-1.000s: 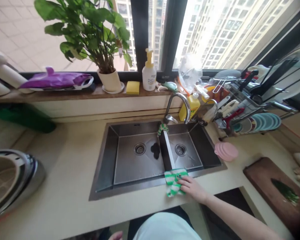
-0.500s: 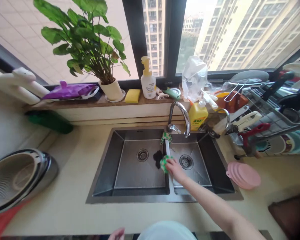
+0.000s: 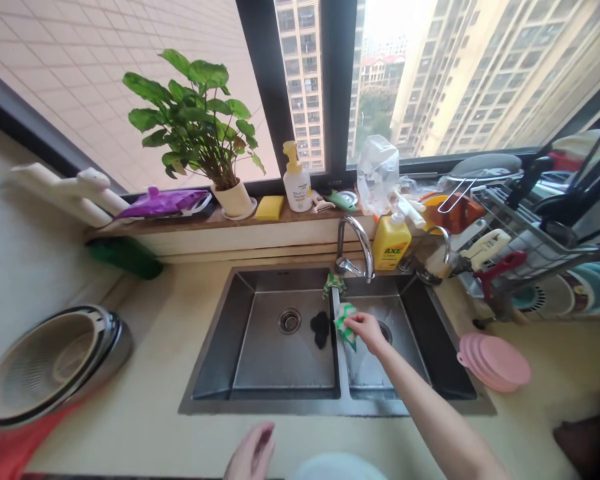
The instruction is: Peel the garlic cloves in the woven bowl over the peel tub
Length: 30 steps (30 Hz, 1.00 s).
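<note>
My right hand (image 3: 364, 331) pinches a green-and-white checked dishcloth (image 3: 347, 325), held over the divider and the right basin of the steel double sink (image 3: 260, 405). Another green-and-white cloth (image 3: 335, 285) drapes over the back end of the divider, below the faucet (image 3: 357, 247). In the left basin, a black crumpled item (image 3: 321, 329) lies beside the divider; its kind is unclear. My left hand (image 3: 253, 453) is above the counter's front edge, holding nothing, its fingers loosely bent and thumb apart. Close by, a pale rounded thing (image 3: 337, 468) is cut off by the bottom edge.
Nested strainer bowls (image 3: 55, 363) stand at the left, a pink lid-like item (image 3: 495, 362) at the right. Behind the sink are a yellow AXE bottle (image 3: 392, 247), a white pump bottle (image 3: 298, 188) and a potted plant (image 3: 231, 200). A loaded dish rack (image 3: 545, 233) fills the right.
My right hand has drawn the cloth slightly right and lifted it off the divider. My left hand has come further into view from the bottom. The camera view has shifted a little.
</note>
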Each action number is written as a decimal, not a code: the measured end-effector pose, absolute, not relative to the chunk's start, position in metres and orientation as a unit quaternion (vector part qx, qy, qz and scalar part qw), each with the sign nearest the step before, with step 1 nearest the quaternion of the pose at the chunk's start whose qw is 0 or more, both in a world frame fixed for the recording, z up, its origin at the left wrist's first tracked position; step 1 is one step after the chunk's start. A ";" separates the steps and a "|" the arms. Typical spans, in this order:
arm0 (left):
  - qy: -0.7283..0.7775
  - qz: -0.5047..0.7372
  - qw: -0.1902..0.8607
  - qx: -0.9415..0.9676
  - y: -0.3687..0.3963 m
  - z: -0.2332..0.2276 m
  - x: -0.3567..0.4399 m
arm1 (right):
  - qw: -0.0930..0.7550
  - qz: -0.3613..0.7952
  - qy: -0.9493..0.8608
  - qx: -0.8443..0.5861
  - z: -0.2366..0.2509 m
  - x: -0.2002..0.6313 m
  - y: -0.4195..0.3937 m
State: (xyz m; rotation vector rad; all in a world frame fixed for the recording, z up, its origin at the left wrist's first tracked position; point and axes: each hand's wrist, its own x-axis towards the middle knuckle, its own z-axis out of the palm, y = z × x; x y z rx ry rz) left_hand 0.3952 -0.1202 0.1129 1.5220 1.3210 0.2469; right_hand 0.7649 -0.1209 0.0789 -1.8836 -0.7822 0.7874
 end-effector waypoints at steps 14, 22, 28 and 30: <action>0.341 0.009 0.496 0.799 -0.116 0.145 0.458 | 0.671 0.343 -0.378 -0.538 0.248 0.729 -0.124; 0.308 -0.051 0.510 0.801 -0.076 0.133 0.406 | 0.481 0.174 -0.293 -0.808 0.192 0.769 -0.158; 0.251 -0.120 0.551 0.787 -0.047 0.112 0.385 | 0.398 0.080 -0.166 -0.899 0.123 0.717 -0.234; 0.214 -0.161 0.548 0.792 -0.042 0.108 0.393 | 0.391 0.071 -0.137 -0.908 0.111 0.666 -0.270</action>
